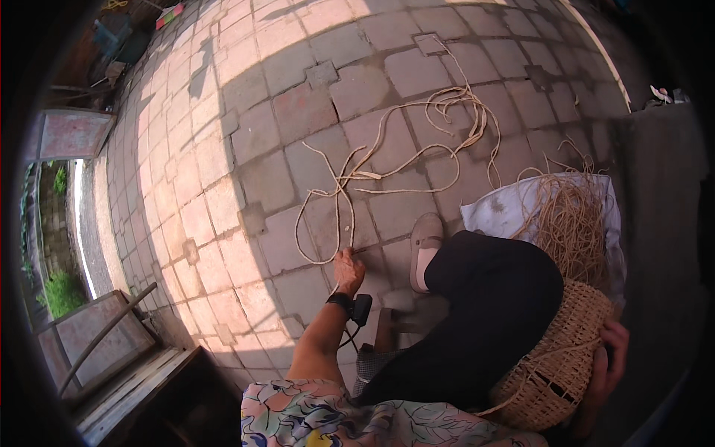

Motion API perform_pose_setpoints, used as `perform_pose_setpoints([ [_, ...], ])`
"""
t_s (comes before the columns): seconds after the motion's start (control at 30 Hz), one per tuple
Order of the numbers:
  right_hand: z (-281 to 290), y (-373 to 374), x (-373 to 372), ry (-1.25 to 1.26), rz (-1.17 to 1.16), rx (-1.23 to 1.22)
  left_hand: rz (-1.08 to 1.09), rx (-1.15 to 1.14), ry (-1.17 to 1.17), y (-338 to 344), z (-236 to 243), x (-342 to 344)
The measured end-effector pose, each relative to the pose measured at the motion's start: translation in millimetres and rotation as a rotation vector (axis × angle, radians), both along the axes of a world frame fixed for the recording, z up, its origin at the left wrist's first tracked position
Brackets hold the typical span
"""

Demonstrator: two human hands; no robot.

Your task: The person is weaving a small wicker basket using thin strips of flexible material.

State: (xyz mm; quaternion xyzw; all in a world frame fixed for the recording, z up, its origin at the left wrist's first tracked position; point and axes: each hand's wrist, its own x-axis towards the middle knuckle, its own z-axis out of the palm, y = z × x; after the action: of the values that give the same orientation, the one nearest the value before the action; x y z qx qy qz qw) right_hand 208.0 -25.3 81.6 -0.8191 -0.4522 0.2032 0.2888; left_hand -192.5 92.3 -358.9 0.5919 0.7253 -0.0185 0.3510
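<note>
My left hand (348, 273) reaches down to the paving with its fingers closed on a pale twisted cord (366, 175). From there the cord spreads forward across the tiles in loose loops and crossings. At my right side, my right hand (612, 357) grips the rim of a woven straw basket (573, 320), fingers curled over its edge. The basket lies tilted against my thigh, with a strand running across its side. Part of the right hand is hidden behind the basket.
A tangled heap of thin brown cords (570, 223) lies on a white sack (495, 212) beyond the basket. My shoe (426, 235) stands close to the left hand. Wooden boards (134, 402) are at the lower left, and a dark wall (666, 194) is at the right.
</note>
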Motion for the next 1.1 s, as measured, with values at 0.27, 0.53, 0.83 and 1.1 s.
perform_pose_setpoints([
  [0.27,3,3,-6,-0.009,0.005,-0.049,0.157,-0.389,0.114,40,-43,-49],
  [0.53,9,17,-15,-0.001,0.025,-0.035,-0.134,-0.400,0.291,3,-8,7],
  [0.83,4,74,-40,0.052,0.237,-0.008,0.258,-0.085,-0.103,-19,-12,-42],
  [1.1,6,60,-29,-0.004,0.174,-0.027,0.094,-0.258,0.224,-15,-39,2],
])
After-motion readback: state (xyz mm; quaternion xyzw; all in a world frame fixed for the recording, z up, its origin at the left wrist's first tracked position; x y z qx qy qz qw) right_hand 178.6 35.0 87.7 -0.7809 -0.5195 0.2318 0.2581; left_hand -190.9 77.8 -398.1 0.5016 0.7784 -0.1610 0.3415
